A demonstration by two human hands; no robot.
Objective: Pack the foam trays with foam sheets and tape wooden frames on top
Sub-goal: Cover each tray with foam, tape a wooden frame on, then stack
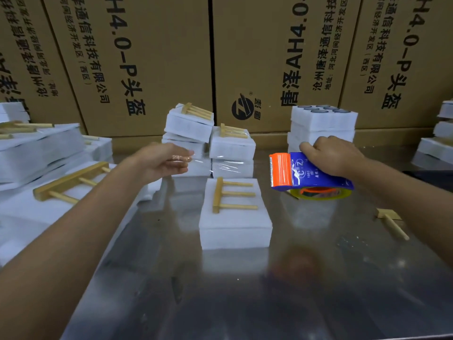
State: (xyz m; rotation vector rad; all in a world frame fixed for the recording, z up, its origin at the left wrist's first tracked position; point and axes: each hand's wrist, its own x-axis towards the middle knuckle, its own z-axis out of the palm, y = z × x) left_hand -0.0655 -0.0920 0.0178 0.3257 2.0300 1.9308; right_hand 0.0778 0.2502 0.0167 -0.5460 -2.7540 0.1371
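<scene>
A white foam tray [235, 229] covered by a foam sheet lies mid-table, with a wooden frame [231, 193] resting loose on top. My right hand [331, 155] grips a blue and orange tape dispenser [304, 174] in the air to the tray's upper right. My left hand [169, 159] pinches the end of a clear tape strip [215, 165] that stretches towards the dispenser above the tray.
Taped foam packs [210, 141] are stacked behind the tray. A tray stack with round holes [323, 123] stands at the back right. Foam sheets [36, 209] and another wooden frame [71, 184] lie at the left; a small wooden piece [392, 220] at the right. Cardboard boxes [220, 57] wall the back.
</scene>
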